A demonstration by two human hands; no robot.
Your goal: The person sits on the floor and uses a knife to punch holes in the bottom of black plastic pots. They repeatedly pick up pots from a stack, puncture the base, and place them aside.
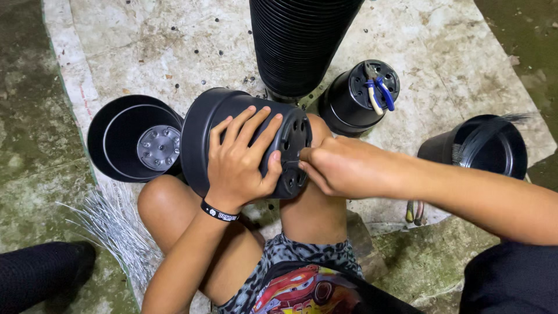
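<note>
A black plastic pot (232, 125) with a smooth, slightly glossy wall lies under the bare left hand (241, 157); the right hand (340, 168) touches its perforated base. A black rubbery wristband (220, 212) circles the left wrist. Beside it, an open pot (125, 139) shows a matt inside. The tall stack of pots (299, 40) looks ribbed and faintly shiny. Pliers (379, 92) have glossy blue and cream plastic grips. Thin silvery metal wires (119, 227) lie on a rough, stained woven sheet (139, 40).

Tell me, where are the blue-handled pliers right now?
The pliers lie on the base of an upturned black pot, upper right of centre, just right of the tall pot stack.
</note>
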